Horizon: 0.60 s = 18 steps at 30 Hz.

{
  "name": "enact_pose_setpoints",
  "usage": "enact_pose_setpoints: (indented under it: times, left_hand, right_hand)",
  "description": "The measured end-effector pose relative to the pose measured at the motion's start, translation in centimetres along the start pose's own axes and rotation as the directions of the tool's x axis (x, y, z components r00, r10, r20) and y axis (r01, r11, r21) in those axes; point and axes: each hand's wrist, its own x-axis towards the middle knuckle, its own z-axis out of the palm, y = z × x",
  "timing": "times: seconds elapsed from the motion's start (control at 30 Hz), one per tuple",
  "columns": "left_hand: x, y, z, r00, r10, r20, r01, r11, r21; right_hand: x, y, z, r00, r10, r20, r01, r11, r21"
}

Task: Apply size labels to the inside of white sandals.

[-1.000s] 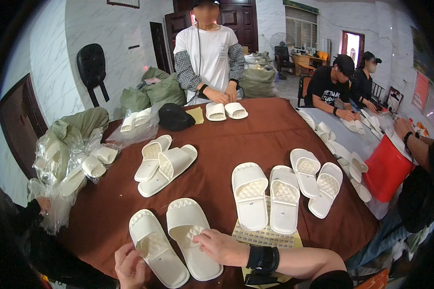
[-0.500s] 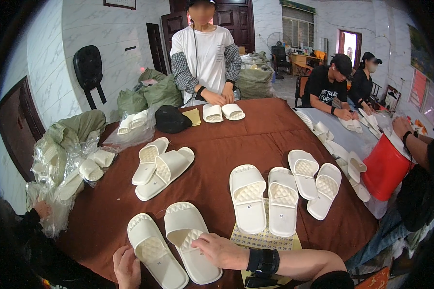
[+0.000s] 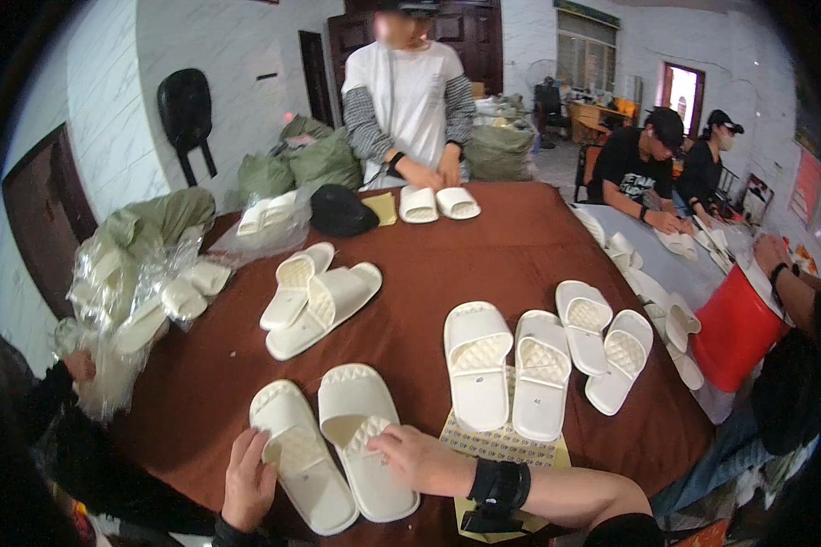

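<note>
Two white slippers lie side by side at the near edge of the brown cloth, toes away from me. My left hand (image 3: pixel 249 479) is beside the left slipper (image 3: pixel 315 488), fingers loosely bent and apart, fingertips at its outer edge. My right hand (image 3: pixel 421 463) reaches in over the right slipper (image 3: pixel 374 488). Its fingers are curled together at the footbed, just behind the strap; whether they pinch anything small is hidden. A black band (image 3: pixel 500 488) circles my right wrist. Under that forearm lies a yellowish sheet of printed labels (image 3: pixel 497 445).
More slipper pairs lie on the brown cloth (image 3: pixel 447 264): one pair (image 3: pixel 324 305) left of middle, two pairs (image 3: pixel 479 369) at right. Bagged slippers (image 3: pixel 184 296) crowd the left edge, beside a black cap (image 3: pixel 342 211). A person (image 3: pixel 410 100) handles slippers opposite; others work right, near a red bucket (image 3: pixel 737 319).
The whole view has shifted slightly, so most things sit further right in it. My left hand shows more, a little higher along the slipper. My right hand stays at the right slipper.
</note>
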Motion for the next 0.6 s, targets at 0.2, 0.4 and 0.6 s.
enact_pose_setpoints:
  times: [0.2,0.4,0.6]
  left_hand:
    - [2.1,2.1,-0.8,0.979,0.050,0.195,-0.024,0.991,-0.131]
    - [2.3,1.5,-0.9,0.946,0.169,0.276,-0.143,0.983,-0.113]
    - [2.7,2.3,-0.6,0.918,0.248,0.308,-0.217,0.967,-0.132]
  right_hand:
    - [0.1,-1.5,-1.4,0.995,0.099,-0.009,-0.098,0.992,0.085]
    - [0.3,-2.4,-2.5,0.985,-0.054,-0.165,0.054,0.999,-0.001]
    - [0.1,-1.9,-3.1,0.977,-0.081,-0.198,0.026,0.963,-0.267]
